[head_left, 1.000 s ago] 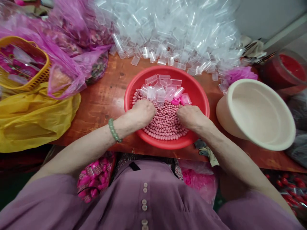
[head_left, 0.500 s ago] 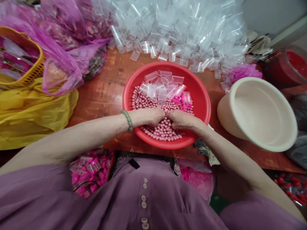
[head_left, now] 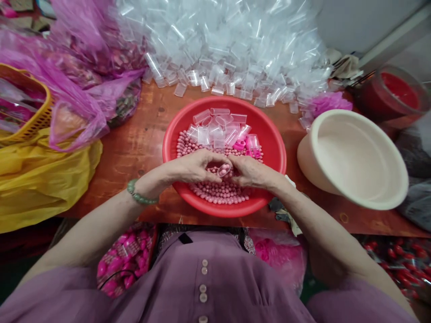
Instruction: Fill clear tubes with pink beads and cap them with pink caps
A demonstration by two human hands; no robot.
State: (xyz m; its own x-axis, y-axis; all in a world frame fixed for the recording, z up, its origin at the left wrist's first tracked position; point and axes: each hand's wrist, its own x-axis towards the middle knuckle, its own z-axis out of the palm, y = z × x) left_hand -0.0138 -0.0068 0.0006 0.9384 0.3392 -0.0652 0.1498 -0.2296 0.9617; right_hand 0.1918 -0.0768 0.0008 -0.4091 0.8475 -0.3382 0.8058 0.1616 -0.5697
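Observation:
Over a red basin [head_left: 276, 148] of pink beads [head_left: 218, 196], my left hand [head_left: 198, 166] and my right hand [head_left: 251, 171] meet with curved fingers. Between their fingertips is a clear plastic tube [head_left: 224, 169], tilted with its open end toward me and a few pink beads inside. Fingers of both hands press around this tube. Behind my hands, several empty clear tubes [head_left: 215, 128] lie heaped on the beads. Bright pink plastic pieces [head_left: 240, 144] rest beside them on the right.
A large pile of clear tubes [head_left: 215, 54] covers the back of the wooden table [head_left: 134, 134]. To the right stands a cream bowl [head_left: 357, 157]. Pink bags [head_left: 81, 103], a yellow basket [head_left: 37, 121] and a yellow bag [head_left: 43, 175] crowd the left.
My hands have risen from the beads, where they were fisted together, and now hold a clear tube with beads in it. The view has shifted slightly.

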